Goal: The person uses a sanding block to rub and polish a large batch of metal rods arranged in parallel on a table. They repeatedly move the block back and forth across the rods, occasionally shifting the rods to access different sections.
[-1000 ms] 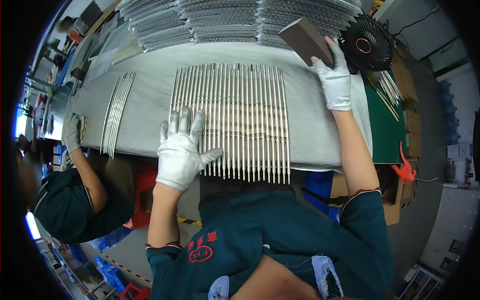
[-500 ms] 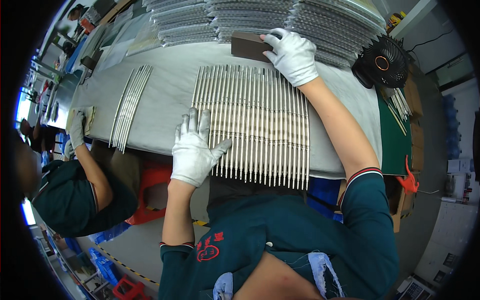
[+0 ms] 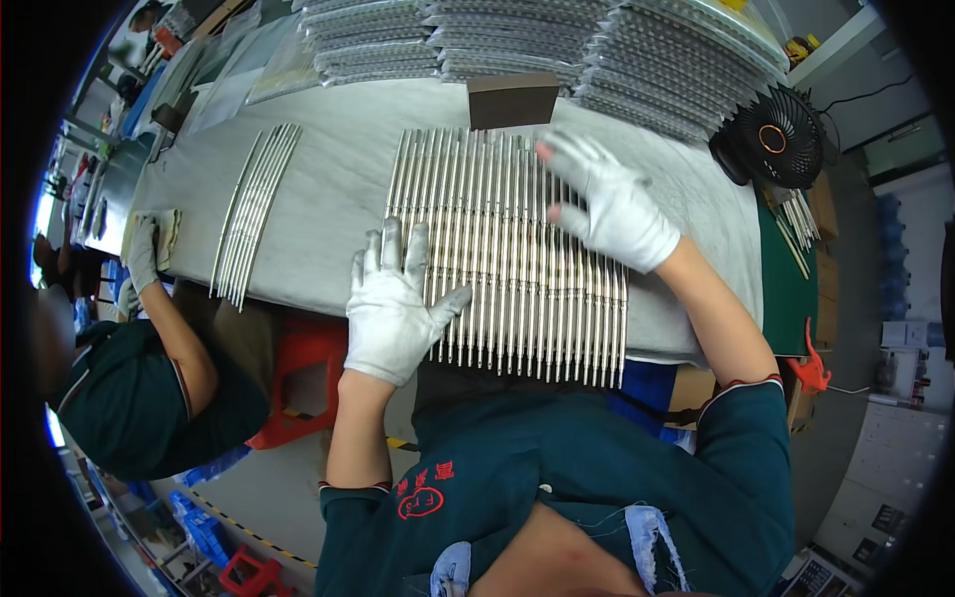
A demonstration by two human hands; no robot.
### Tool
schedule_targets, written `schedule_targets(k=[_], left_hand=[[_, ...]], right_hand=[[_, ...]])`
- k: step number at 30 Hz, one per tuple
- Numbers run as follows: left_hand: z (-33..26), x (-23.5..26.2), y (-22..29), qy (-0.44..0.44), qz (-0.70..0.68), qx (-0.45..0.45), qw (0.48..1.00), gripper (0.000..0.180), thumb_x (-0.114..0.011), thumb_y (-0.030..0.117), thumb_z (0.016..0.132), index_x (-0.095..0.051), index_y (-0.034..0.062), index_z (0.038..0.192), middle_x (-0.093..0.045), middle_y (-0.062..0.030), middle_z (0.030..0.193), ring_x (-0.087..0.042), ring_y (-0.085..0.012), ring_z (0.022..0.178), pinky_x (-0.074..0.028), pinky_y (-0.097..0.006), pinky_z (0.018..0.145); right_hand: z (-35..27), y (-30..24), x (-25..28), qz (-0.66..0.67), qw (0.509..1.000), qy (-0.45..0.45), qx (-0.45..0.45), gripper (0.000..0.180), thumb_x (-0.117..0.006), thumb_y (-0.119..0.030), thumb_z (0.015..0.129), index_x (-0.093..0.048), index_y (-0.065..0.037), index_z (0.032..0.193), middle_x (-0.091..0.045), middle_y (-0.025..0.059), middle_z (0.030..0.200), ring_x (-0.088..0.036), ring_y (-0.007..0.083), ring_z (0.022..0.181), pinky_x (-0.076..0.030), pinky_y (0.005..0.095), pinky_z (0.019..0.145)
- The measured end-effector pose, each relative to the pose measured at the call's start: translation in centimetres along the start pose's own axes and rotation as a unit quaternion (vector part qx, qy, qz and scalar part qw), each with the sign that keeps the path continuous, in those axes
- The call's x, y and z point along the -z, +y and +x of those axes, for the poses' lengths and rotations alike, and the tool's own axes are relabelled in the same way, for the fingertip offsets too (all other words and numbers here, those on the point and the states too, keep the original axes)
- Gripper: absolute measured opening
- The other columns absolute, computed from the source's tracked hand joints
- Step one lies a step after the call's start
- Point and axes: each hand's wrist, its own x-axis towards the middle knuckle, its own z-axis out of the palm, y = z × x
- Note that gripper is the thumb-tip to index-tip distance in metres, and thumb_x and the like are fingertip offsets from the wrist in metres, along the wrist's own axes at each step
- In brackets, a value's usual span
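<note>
A wide row of slim, shiny metal rods lies side by side on the cloth-covered table in front of me. My left hand, in a white glove with greyed fingertips, rests with fingers spread on the row's left edge. Above the row's right part is my gloved right hand, fingers apart and slightly blurred, holding nothing. Two of its fingertips poke bare out of the glove. Just beyond the rods' far ends stands a dark brown rectangular block, apart from both hands.
A smaller group of rods lies to the left. Tall stacks of clear plastic trays line the far edge. A black fan stands at the right. A co-worker's gloved hand rests on a yellowish cloth at the table's left end.
My right hand has let go of the brown block and come back toward me, over the rods. The block stays at the far side. My left hand keeps its place on the rods.
</note>
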Motion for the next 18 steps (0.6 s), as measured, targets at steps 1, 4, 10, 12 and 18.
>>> schedule_targets(k=[1,4,10,12,18], left_hand=[[0.0,-0.1,0.0,0.006,-0.005,0.001,1.000,0.094,-0.057,0.065,0.086,-0.030,0.0042,0.153,-0.032,-0.0298,0.153,-0.031,-0.0479,0.140,-0.024,-0.055,0.116],[0.0,-0.1,-0.1,0.012,-0.014,0.001,1.000,0.094,-0.058,0.065,0.085,-0.033,0.0032,0.151,-0.033,-0.0299,0.152,-0.032,-0.0475,0.141,-0.024,-0.055,0.117],[0.0,-0.1,-0.1,0.008,-0.020,-0.001,1.000,0.094,-0.059,0.065,0.085,-0.035,0.0020,0.150,-0.033,-0.0306,0.152,-0.032,-0.0479,0.140,-0.025,-0.056,0.116],[-0.1,-0.1,-0.1,0.010,-0.019,-0.003,1.000,0.093,-0.059,0.065,0.085,-0.035,0.0018,0.150,-0.033,-0.0309,0.152,-0.032,-0.0481,0.140,-0.025,-0.056,0.116],[-0.2,0.2,0.1,0.007,-0.016,-0.005,1.000,0.092,-0.060,0.063,0.086,-0.035,0.0013,0.150,-0.034,-0.0321,0.151,-0.032,-0.0495,0.139,-0.026,-0.056,0.115]], right_hand=[[-1.0,-1.2,0.2,-0.002,0.998,-0.051,0.027,0.070,-0.067,-0.043,0.085,-0.050,-0.002,0.140,-0.042,0.0182,0.150,-0.036,0.0367,0.142,-0.026,0.0511,0.119],[-3.1,-3.6,0.8,0.007,0.985,-0.151,0.089,0.072,-0.068,-0.041,0.083,-0.049,0.000,0.139,-0.041,0.0191,0.151,-0.037,0.0377,0.141,-0.025,0.0517,0.119],[-5.6,-3.1,1.3,-0.011,0.983,-0.174,0.049,0.066,-0.069,-0.039,0.083,-0.054,-0.003,0.137,-0.040,0.0182,0.153,-0.037,0.0353,0.142,-0.026,0.0512,0.119],[-6.7,-2.5,2.2,-0.017,0.982,-0.183,0.031,0.065,-0.069,-0.038,0.083,-0.055,-0.004,0.136,-0.040,0.0176,0.153,-0.036,0.0348,0.142,-0.025,0.0510,0.119],[-9.8,-0.9,4.4,-0.035,0.982,-0.186,-0.012,0.065,-0.069,-0.038,0.083,-0.055,-0.005,0.137,-0.039,0.0186,0.152,-0.036,0.0360,0.142,-0.024,0.0510,0.119]])
